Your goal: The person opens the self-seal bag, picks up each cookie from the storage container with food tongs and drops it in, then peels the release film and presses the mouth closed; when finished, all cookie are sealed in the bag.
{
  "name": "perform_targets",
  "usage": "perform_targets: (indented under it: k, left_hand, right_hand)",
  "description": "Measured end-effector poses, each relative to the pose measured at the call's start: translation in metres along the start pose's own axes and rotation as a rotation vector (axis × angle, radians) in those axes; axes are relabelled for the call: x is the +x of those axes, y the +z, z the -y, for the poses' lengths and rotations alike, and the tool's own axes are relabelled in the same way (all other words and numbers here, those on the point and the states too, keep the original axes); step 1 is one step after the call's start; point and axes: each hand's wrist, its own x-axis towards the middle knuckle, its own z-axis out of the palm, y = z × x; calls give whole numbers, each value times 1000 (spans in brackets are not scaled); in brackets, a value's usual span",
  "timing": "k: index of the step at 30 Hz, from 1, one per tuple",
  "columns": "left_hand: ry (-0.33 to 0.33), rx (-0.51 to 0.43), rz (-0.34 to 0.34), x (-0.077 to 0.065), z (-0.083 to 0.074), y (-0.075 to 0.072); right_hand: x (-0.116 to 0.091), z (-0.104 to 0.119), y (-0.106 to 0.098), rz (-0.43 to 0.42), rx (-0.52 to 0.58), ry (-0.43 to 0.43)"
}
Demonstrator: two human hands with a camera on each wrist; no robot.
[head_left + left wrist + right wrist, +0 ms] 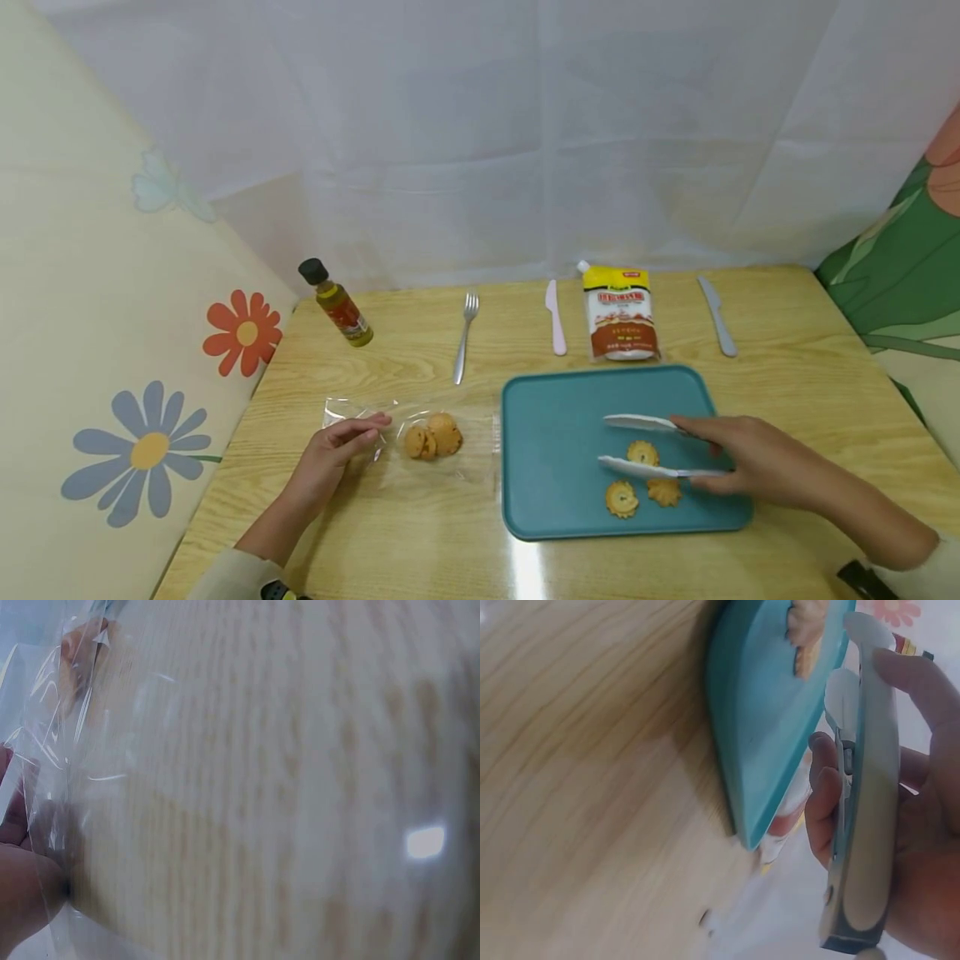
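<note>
My left hand [337,446] is at the left end of a clear plastic bag [480,471], pinching its film between thumb and fingers. In the left wrist view the shiny film [56,742] passes in front of the fingers. Several round cookies [442,433] lie inside the bag. Over the teal tray [555,458] my right hand [757,462] holds a pair of tongs [637,468] with the arms spread apart. Below and beside the tongs are three cookies, one ring-shaped [621,499] and one scalloped [664,492]. The right wrist view shows the tongs [866,795] lengthwise in my grip.
Along the back stand a dark-capped oil bottle [347,312], a fork [465,337], a pink knife [556,318], a spouted pouch [621,317] and a grey knife [718,317]. White cloth [450,150] hangs behind the wooden table [420,558], with flower-printed panels at both sides.
</note>
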Motion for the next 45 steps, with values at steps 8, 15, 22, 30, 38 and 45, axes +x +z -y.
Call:
perform_targets:
  k: [8, 15, 22, 30, 38, 45]
  left_hand:
    - [-12, 24, -11, 0, 0, 0]
    - [-6, 25, -10, 0, 1, 0]
    - [-18, 21, -4, 0, 0, -1]
    - [4, 18, -1, 0, 1, 0]
    - [19, 12, 7, 2, 2, -2]
    - [0, 4, 1, 0, 1, -1]
  right_hand:
    - [-9, -9, -6, 33, 0, 91]
    - [-10, -11, -12, 53, -8, 107]
    - [-13, -14, -15, 73, 1, 118]
    - [-12, -18, -14, 106, 59, 142]
    - [-10, -21, -10, 99, 37, 139]
    - [-10, -23, -7, 85, 70, 104]
